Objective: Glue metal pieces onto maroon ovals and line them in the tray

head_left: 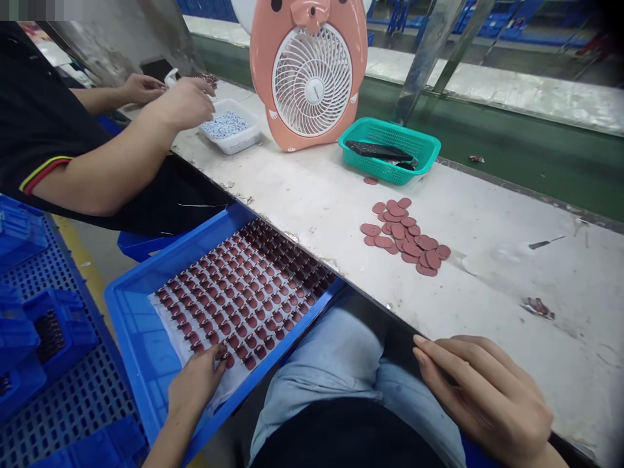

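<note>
My left hand (pixel 195 380) is in the blue tray (pixel 139 351), thumb and fingers closed on a small dark red oval piece (pixel 228 359) at the near end of the rows. Many such pieces with dark and shiny fittings at one end lie in even rows on white cloth (pixel 168 325). Over the table's near edge hovers my right hand (pixel 492 396), fingers stretched to the left and the thumb tip close to the index tip. I see nothing between them. A loose pile of flat reddish-brown ovals (pixel 409 237) lies on the table beyond it.
A pink animal-shaped fan (pixel 263 78) stands on the white table (pixel 312 195), beside a green basket (pixel 424 146) holding dark items. At left, a co-worker's arms (pixel 131 149) reach by a white tub (pixel 244 140) of small bits. A thin tool (pixel 541 244) lies right.
</note>
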A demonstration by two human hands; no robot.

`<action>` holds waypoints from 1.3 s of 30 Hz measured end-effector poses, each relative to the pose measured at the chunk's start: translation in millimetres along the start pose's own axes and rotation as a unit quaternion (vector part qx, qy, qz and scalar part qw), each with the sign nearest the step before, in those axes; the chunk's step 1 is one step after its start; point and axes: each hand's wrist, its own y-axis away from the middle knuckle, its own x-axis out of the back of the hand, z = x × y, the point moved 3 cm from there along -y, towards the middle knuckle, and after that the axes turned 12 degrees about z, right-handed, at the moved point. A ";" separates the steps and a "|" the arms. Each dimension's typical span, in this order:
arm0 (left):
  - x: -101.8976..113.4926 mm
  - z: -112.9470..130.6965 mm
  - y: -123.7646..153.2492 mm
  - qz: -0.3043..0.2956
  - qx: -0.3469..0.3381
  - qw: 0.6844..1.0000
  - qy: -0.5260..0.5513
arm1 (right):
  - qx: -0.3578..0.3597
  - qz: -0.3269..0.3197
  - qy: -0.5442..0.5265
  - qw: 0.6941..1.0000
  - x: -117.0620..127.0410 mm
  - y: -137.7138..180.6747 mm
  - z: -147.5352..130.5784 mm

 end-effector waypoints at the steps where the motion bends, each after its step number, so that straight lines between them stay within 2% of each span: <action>1: 2.7 0.6 1.3 0.006 -0.001 1.000 0.002 | 0.000 0.001 0.003 1.000 1.5 1.1 1.5; 4: 16.7 4.7 7.3 0.028 -0.008 1.000 0.008 | -0.008 0.006 0.049 0.999 11.9 5.1 14.5; 6: 30.1 13.8 9.6 0.059 -0.022 0.998 0.026 | -0.039 0.041 0.110 0.992 24.5 7.5 34.2; 7: 38.0 22.5 9.1 0.087 -0.040 0.994 0.049 | -0.078 0.074 0.143 0.984 32.4 8.7 48.2; 9: 58.0 52.3 5.6 0.189 -0.112 0.965 0.141 | -0.208 0.140 0.177 0.952 47.8 12.5 82.9; 10: 68.8 73.9 3.5 0.236 -0.159 0.941 0.184 | -0.285 0.158 0.173 0.929 53.2 15.1 101.8; 12: 90.4 129.0 -0.6 0.284 -0.242 0.897 0.236 | -0.409 0.129 0.142 0.892 55.3 19.5 135.8; 13: 102.1 161.1 -2.2 0.299 -0.283 0.875 0.256 | -0.440 0.100 0.130 0.883 52.8 20.2 148.7; 15: 127.9 226.8 -3.3 0.356 -0.378 0.798 0.305 | -0.467 0.041 0.119 0.875 43.1 19.1 165.6; 16: 138.4 257.7 -5.6 0.365 -0.410 0.777 0.308 | -0.472 0.020 0.116 0.874 37.1 17.4 170.1; 19: 157.0 329.9 -18.6 0.317 -0.465 0.775 0.288 | -0.488 -0.014 0.102 0.867 19.6 9.6 174.6; 21: 161.3 355.1 -27.0 0.285 -0.474 0.783 0.286 | -0.491 -0.017 0.080 0.867 12.2 2.8 174.9; 24: 161.7 364.5 -32.3 0.246 -0.458 0.792 0.321 | -0.488 0.000 0.011 0.873 8.6 -5.6 171.3; 26: 159.6 359.0 -28.4 0.216 -0.434 0.793 0.369 | -0.487 0.030 -0.043 0.872 9.3 -9.2 161.2; 29: 152.6 345.2 -10.0 0.140 -0.384 0.791 0.454 | -0.486 0.068 -0.120 0.863 8.1 -14.7 130.0; 31: 145.3 336.0 7.0 0.057 -0.331 0.788 0.515 | -0.483 0.068 -0.161 0.858 3.5 -20.8 103.4; 33: 136.8 328.0 23.9 -0.064 -0.261 0.768 0.581 | -0.484 0.054 -0.225 0.844 -4.2 -27.5 79.3; 35: 129.8 321.4 38.8 -0.173 -0.212 0.734 0.621 | -0.504 0.031 -0.331 0.797 -14.5 -31.4 60.9; 36: 127.1 318.1 44.6 -0.200 -0.201 0.723 0.630 | -0.519 0.022 -0.380 0.765 -19.7 -31.7 53.7; 39: 119.2 307.1 55.4 -0.174 -0.175 0.698 0.672 | -0.584 0.050 -0.441 0.679 -31.6 -26.8 37.7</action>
